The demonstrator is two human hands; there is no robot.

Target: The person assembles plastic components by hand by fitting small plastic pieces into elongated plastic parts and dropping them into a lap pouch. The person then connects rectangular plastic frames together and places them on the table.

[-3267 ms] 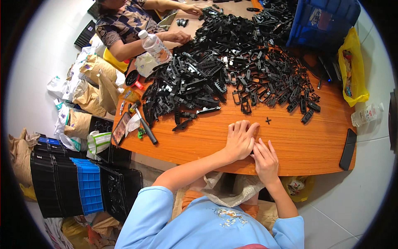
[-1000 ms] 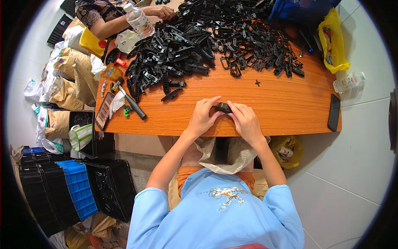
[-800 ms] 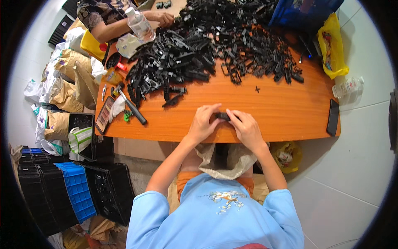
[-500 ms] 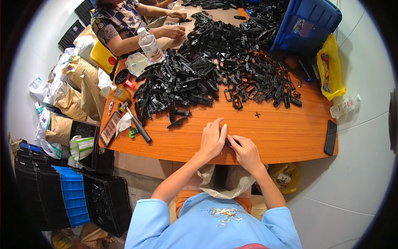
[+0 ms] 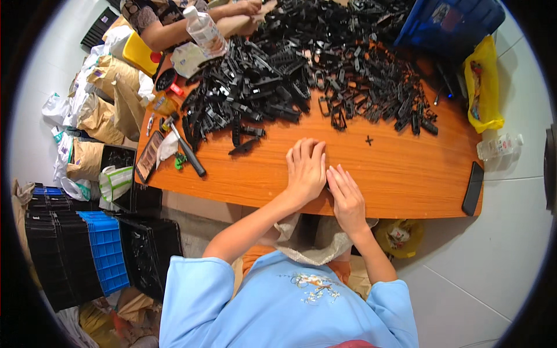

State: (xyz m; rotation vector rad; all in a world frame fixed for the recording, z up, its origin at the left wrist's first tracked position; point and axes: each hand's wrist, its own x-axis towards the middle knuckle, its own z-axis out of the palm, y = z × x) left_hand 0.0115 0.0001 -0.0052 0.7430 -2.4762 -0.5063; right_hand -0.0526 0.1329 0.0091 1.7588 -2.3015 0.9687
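Observation:
My left hand [image 5: 305,169] lies flat, fingers together, on the orange wooden table [image 5: 406,180] near its front edge. Beside it, touching, my right hand [image 5: 346,196] also rests flat. Only a dark sliver of a small black plastic part [image 5: 327,185] shows between them; both hands press on it and the rest is hidden. A big heap of black plastic parts [image 5: 301,81] covers the far half of the table, a hand's length beyond my fingertips. A small black cross-shaped piece [image 5: 369,140] lies alone to the right.
Another person's arms [image 5: 232,14] work at the far left corner beside a clear water bottle [image 5: 203,29]. A black-handled tool [image 5: 187,152] lies at the left edge, a dark phone [image 5: 474,187] at the right edge. A blue crate [image 5: 452,26] and yellow bag [image 5: 484,81] sit far right; stacked crates [image 5: 75,243] stand on the floor.
My hands were cupped around a small black part at the table's edge; now both are flattened on the tabletop over it. The view has tilted slightly forward.

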